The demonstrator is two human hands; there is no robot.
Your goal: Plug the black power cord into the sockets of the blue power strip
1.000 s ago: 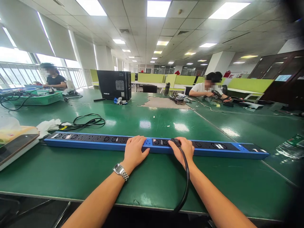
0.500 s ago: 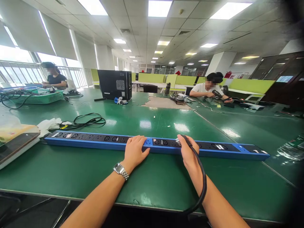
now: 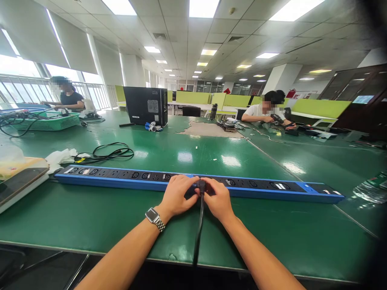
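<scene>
A long blue power strip (image 3: pixel 115 183) with a row of black sockets lies across the green table in front of me. At its middle, a black power plug (image 3: pixel 202 185) sits between my two hands, and its cable (image 3: pixel 198 229) hangs down over the table's near edge. My left hand (image 3: pixel 179 193), with a watch on the wrist, rests on the strip, thumb and fingertips closed at the plug's left side. From the right, my right hand (image 3: pixel 219 197) pinches the same plug. My fingers hide its front end, so I cannot tell whether it is inside a socket.
At the left lie a phone (image 3: pixel 22 181), white tissue (image 3: pixel 60 159) and a coiled black cable (image 3: pixel 113 152). Farther back are a green basket (image 3: pixel 57 123) and a black computer case (image 3: pixel 145 106). A plastic bottle (image 3: pixel 373 187) lies right. Two people (image 3: pixel 71 96) (image 3: pixel 256 112) sit at the table beyond.
My right hand has brought the plug leftward and down to the strip's middle, beside my left hand. My left hand has shifted slightly right, its fingers now at the plug.
</scene>
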